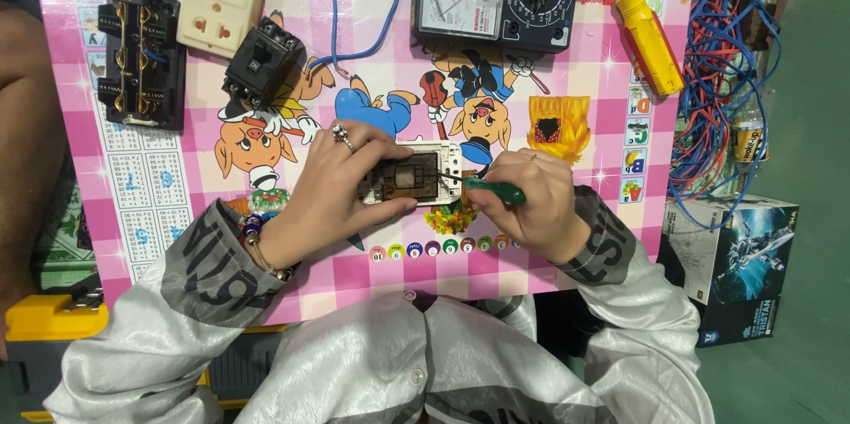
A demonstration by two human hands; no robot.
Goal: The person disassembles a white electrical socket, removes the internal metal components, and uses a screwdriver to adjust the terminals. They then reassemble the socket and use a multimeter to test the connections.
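The switch module (414,178) is lying back-up near the front edge of the pink cartoon-printed worktop (354,273), and the left hand (332,185) is clamping it, thumb below and fingers above. The right hand (531,203) is closing its grip around a green-handled screwdriver (491,189), the tip sitting at the module's right side. Keeping the blade square in the screw and the module pressed flat is probably what stops it slipping.

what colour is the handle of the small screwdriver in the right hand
Green, seen in the head view: the small screwdriver sits in the right hand.
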